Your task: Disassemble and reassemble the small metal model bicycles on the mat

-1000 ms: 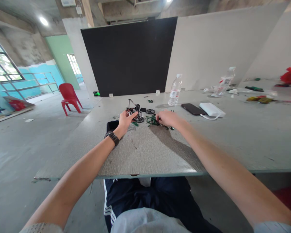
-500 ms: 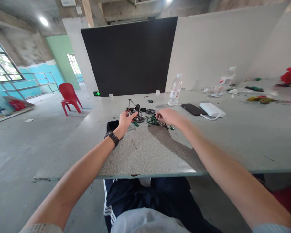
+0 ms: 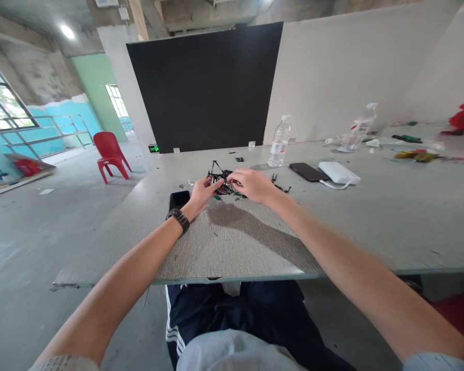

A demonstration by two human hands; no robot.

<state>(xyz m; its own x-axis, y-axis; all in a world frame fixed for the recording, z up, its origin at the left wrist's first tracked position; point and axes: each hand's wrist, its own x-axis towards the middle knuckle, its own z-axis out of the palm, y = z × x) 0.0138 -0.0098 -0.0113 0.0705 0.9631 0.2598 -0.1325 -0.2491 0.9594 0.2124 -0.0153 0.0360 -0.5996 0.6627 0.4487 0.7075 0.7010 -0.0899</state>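
Observation:
A small black model bicycle [image 3: 225, 186] with spoked wheels stands on the grey table, partly covered by fingers. My left hand [image 3: 201, 193], with a dark watch on the wrist, grips it from the left. Fingers pinched together, my right hand [image 3: 251, 184] is at the bicycle's right side; whatever lies between the fingertips is too small to make out. Small green parts [image 3: 239, 195] lie beneath and beside my right hand, partly hidden by it. A black box-like object [image 3: 179, 199] lies by my left wrist.
A clear bottle [image 3: 280, 141] stands behind my right hand. A dark phone [image 3: 307, 172] and a white power bank [image 3: 339, 173] with a cable lie to the right. Farther right are another bottle [image 3: 360, 129] and tools. A black panel [image 3: 209, 93] stands behind the table [image 3: 232, 247].
My right hand has moved left from the green parts to the bicycle. My left hand still holds the bicycle, which has shifted slightly to the right.

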